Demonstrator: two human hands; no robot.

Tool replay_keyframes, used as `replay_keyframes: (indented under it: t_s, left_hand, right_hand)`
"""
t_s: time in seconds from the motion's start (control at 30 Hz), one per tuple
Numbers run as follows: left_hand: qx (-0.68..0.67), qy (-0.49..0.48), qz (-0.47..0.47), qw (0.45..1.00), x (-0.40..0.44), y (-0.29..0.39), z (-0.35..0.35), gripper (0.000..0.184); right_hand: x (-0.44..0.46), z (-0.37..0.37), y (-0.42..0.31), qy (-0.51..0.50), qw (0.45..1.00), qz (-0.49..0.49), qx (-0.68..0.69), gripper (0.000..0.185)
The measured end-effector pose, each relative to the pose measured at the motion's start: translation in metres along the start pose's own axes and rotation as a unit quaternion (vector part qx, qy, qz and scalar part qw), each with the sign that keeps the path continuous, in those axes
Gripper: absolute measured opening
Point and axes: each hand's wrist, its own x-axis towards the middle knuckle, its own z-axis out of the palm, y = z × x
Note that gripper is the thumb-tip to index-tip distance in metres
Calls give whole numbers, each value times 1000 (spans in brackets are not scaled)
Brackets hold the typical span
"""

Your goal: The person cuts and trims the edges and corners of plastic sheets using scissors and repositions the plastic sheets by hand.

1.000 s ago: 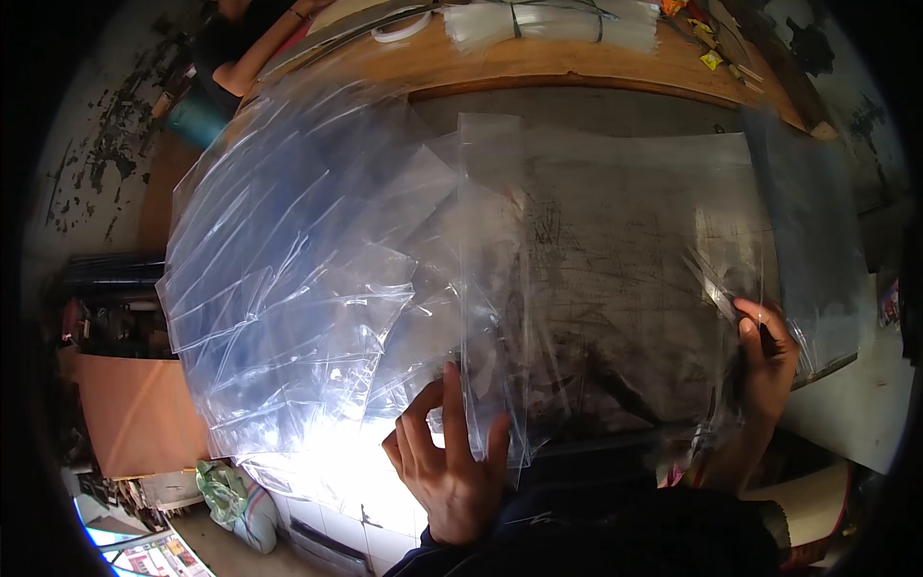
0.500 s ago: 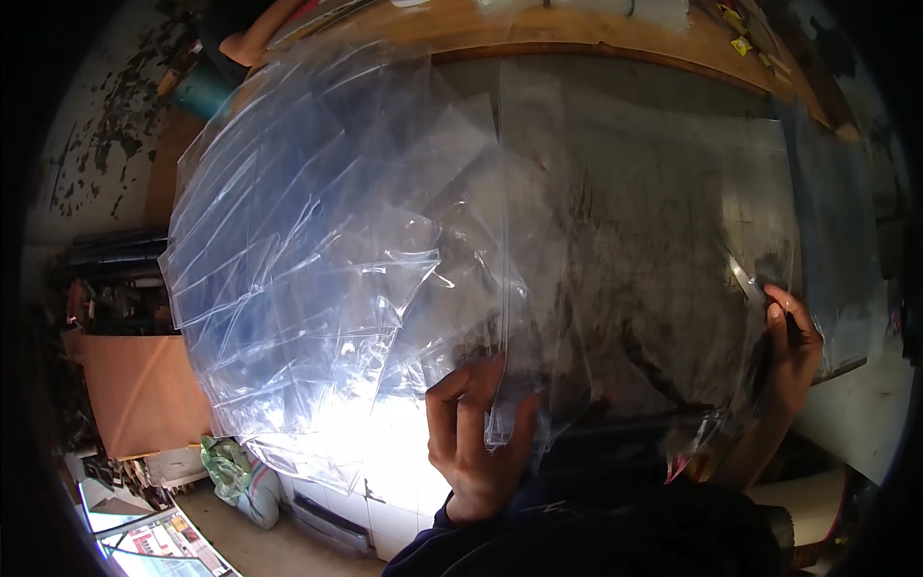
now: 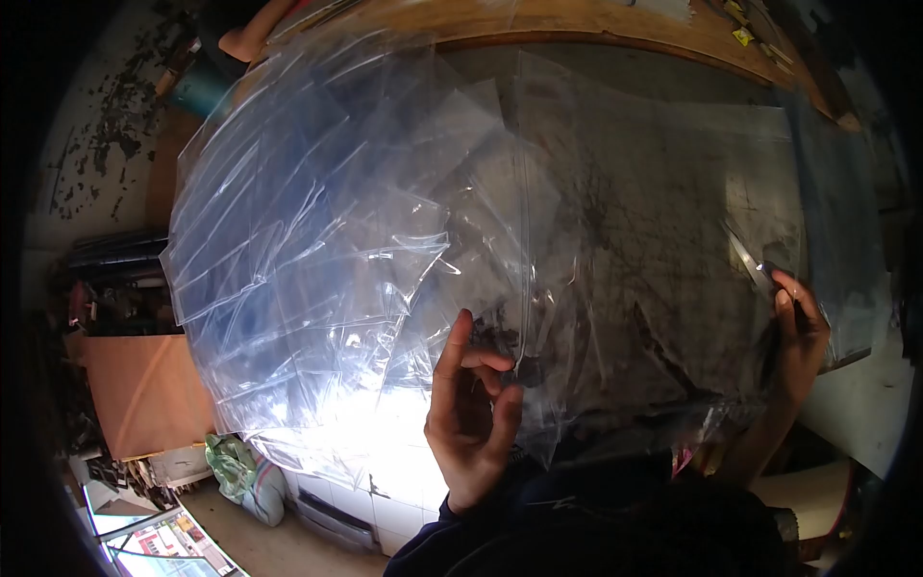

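Observation:
My left hand (image 3: 473, 413) is at the lower middle, its index finger raised. Its thumb and another finger close on the near end of a folded edge of a clear plastic sheet (image 3: 663, 183). On the right, my right hand (image 3: 800, 322) grips a slim, pointed metal blade (image 3: 750, 258) between thumb and fingers. The blade's tip points up and left over the sheet; its handle is hidden in the hand. Left of the sheet, a heap of clear plastic pieces (image 3: 308, 221) lies overlapping and creased, shining brightly at its near side.
Along the far side runs a wooden board (image 3: 615, 24), with small yellow items (image 3: 740, 37) to the right. Another person's arm (image 3: 252, 34) shows at upper left, near a green bucket (image 3: 200, 88). A brown panel (image 3: 149, 394) and a stuffed sack (image 3: 252, 481) are at lower left.
My left hand has turned, its index finger lifting off the sheet's edge. My right hand has risen slightly, and more of the blade now shows. The folded edge has shifted right.

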Motion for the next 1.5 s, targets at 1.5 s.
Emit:
replay_keyframes:
  t_s: [1.5]
  left_hand:
    - [66,-221,177,957,-19,-15,36,57]
  right_hand:
    - [-91,47,-39,-315,923,21,218,18]
